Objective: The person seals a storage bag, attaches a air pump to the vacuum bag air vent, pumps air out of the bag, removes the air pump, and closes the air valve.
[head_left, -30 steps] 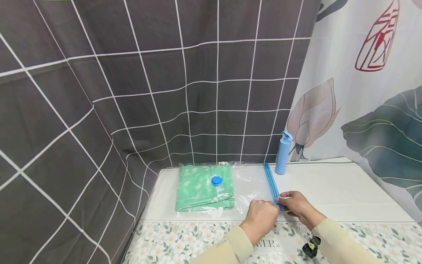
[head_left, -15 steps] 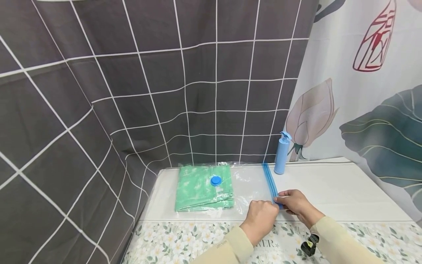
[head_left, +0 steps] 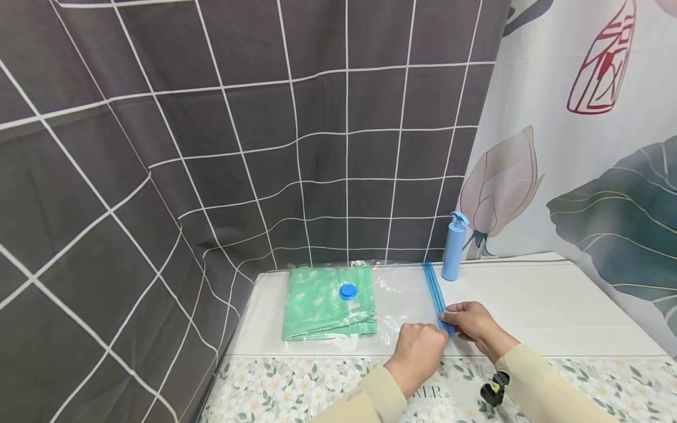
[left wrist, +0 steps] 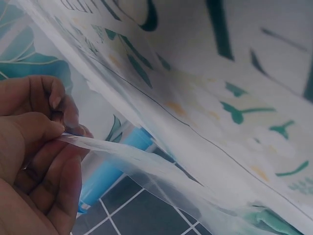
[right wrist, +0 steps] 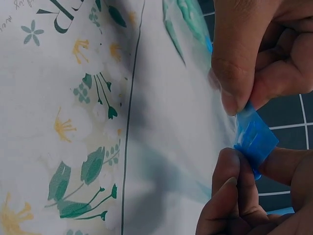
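A clear vacuum storage bag point(head_left: 402, 288) lies flat on the white part of the table. Folded green cloth point(head_left: 317, 299) fills its left half, under a round blue valve point(head_left: 347, 291). Blue zip strips point(head_left: 435, 291) run along the bag's right edge. At the near end of that edge my left hand point(head_left: 420, 355) grips the bag with curled fingers. Just right of it, my right hand point(head_left: 478, 329) pinches the blue strip point(right wrist: 258, 137) between thumb and fingers. In the left wrist view the bag's plastic film point(left wrist: 142, 156) stretches away from the fingers. Whether a slider is there is hidden.
A light-blue bottle-shaped pump point(head_left: 453, 249) stands upright behind the zip edge. A dark gridded curtain point(head_left: 317, 153) hangs behind and to the left, a lotus-printed one point(head_left: 508, 194) to the right. Floral cloth point(head_left: 275, 388) covers the near table.
My right hand has shifted very slightly along the strip's near end, and more blue shows between the hands. The left hand keeps its grip in nearly the same place.
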`<state>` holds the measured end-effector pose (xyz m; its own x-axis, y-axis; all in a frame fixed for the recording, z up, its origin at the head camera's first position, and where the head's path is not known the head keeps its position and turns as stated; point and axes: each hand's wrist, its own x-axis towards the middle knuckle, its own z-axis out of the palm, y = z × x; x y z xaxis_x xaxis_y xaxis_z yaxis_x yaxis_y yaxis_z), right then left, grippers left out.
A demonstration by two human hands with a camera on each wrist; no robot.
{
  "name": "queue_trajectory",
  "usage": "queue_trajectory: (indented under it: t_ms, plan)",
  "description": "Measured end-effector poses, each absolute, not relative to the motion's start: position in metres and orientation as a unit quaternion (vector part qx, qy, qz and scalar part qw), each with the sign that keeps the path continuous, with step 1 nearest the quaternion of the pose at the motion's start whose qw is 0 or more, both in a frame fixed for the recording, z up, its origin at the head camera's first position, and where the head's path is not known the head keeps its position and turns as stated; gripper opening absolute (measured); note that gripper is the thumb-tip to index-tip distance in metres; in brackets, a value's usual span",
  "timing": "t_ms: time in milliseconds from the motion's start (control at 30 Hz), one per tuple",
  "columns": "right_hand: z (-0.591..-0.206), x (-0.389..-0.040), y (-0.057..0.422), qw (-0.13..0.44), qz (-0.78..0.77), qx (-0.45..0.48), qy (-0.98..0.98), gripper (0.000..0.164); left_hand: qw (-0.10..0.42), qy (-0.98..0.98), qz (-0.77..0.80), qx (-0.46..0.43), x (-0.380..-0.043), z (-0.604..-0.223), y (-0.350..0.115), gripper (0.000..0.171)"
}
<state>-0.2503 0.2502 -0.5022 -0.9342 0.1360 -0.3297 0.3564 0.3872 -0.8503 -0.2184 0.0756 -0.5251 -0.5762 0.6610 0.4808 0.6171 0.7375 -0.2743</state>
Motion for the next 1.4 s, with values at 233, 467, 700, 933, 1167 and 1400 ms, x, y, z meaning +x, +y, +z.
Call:
queue_trajectory:
  t_ms: [233,467,700,933,1167,1400]
  plan:
    - [-0.5003,-0.251,0.2483,0.107,-0.537,0.149,0.823,0.042,0.285,-0.888,0.03,-0.36,-0.2197,-0.5252,0.0741,0.011]
    - [-0.4987,-0.2514,0.2478,0.102,-0.538,0.148,0.824,0.043,0.283,-0.889,0.025,-0.36,-0.2169,-0.5217,0.0735,0.011]
    - [-0.4959,-0.2533,0.247,0.105,-0.535,0.159,0.823,0.044,0.288,-0.886,0.02,-0.363,-0.2164,-0.52,0.0726,0.009]
    - [-0.4966,-0.2546,0.2467,0.102,-0.539,0.156,0.822,0.042,0.287,-0.885,0.009,-0.366,-0.2171,-0.5203,0.0715,0.01]
    - [-0.4978,-0.2567,0.2462,0.098,-0.536,0.155,0.824,0.043,0.289,-0.885,0.002,-0.364,-0.2179,-0.5221,0.0707,0.011]
    - [-0.4977,-0.2575,0.2464,0.094,-0.537,0.157,0.824,0.043,0.292,-0.884,0.011,-0.365,-0.2185,-0.5236,0.0711,0.011]
